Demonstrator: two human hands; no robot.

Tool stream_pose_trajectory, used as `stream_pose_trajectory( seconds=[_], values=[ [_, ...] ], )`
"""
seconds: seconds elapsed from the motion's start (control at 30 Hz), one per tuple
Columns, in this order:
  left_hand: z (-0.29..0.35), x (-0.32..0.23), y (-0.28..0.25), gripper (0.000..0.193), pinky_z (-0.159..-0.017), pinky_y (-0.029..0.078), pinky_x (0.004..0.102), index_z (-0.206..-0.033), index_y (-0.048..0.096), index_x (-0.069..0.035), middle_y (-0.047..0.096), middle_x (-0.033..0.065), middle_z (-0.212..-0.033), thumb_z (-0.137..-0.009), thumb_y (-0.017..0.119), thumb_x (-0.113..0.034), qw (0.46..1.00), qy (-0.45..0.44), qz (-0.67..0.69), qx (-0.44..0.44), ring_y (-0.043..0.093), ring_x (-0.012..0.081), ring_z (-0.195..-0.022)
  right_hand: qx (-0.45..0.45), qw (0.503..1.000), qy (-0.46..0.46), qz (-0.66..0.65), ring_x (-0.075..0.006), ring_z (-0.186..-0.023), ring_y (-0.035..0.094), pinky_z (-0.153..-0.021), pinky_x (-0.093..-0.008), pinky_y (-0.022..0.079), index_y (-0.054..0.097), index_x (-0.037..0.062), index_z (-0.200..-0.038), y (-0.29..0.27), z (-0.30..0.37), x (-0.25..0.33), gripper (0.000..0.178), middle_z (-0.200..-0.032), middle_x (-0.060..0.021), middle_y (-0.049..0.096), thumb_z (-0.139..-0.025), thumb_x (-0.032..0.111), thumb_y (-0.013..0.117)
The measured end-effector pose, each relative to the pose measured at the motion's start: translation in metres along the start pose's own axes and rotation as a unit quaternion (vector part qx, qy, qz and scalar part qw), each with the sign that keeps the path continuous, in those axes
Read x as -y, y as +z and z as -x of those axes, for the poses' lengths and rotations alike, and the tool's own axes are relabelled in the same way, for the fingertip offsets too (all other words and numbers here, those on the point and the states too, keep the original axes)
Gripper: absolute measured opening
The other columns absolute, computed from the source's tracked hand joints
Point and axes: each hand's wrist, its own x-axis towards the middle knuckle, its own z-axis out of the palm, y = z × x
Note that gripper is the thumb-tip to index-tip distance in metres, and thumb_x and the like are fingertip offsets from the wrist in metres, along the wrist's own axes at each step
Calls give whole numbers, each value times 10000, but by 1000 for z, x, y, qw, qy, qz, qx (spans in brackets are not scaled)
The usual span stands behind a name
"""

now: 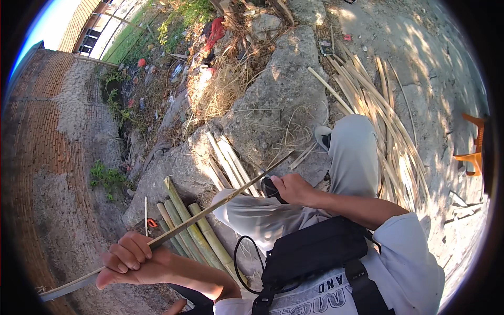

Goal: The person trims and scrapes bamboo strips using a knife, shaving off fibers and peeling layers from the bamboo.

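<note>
A long, thin bamboo strip (210, 208) slants from the lower left up to the middle of the view. My left hand (128, 260) is closed around it near its lower end, fingers wrapped over the top. By my bent knee, my right hand (295, 189) is closed on a dark-handled knife (271, 188), close to the strip's upper end. Its thin blade shows only in part beside the strip, and I cannot tell whether it touches. Whole green bamboo poles (202, 231) lie beneath the strip, between my left hand and my leg.
Split bamboo pieces (231, 163) lie ahead of my legs on the rock. A large pile of pale strips (386, 121) spreads at the right. An orange plastic chair (475, 149) stands far right. At left rises a brick wall (47, 157). An orange-handled object (152, 222) lies near the poles.
</note>
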Motion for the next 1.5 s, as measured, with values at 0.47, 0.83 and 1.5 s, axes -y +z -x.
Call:
stream_pose_trajectory(
  seconds=[0.47, 0.83, 1.5],
  values=[
    [-2, 2, -16, 493, -294, 234, 209, -643, 333, -161, 245, -44, -492, -983, 439, -502, 958, 49, -153, -237, 232, 49, -385, -27, 999, 14, 35, -458, -640, 604, -630, -504, 467, 633, -39, -698, 16, -17, -55, 545, -624, -277, 581, -983, 375, 422],
    [4, 0, -31, 469, -325, 221, 221, -646, 348, -153, 261, -39, -514, -989, 477, -444, 968, 40, -122, -217, 234, 57, -403, -30, 982, 99, 160, -485, -782, 614, -731, -538, 479, 650, -40, -721, 7, -33, -166, 591, -744, -289, 624, -985, 414, 380],
    [17, -20, -73, 425, -385, 250, 226, -645, 379, -150, 287, -37, -512, -977, 565, -338, 960, 19, -114, -255, 264, 64, -434, 28, 990, 8, 136, -493, -838, 620, -789, -528, 493, 657, -92, -797, 4, -6, -119, 597, -825, -331, 634, -969, 420, 402]
  ],
)
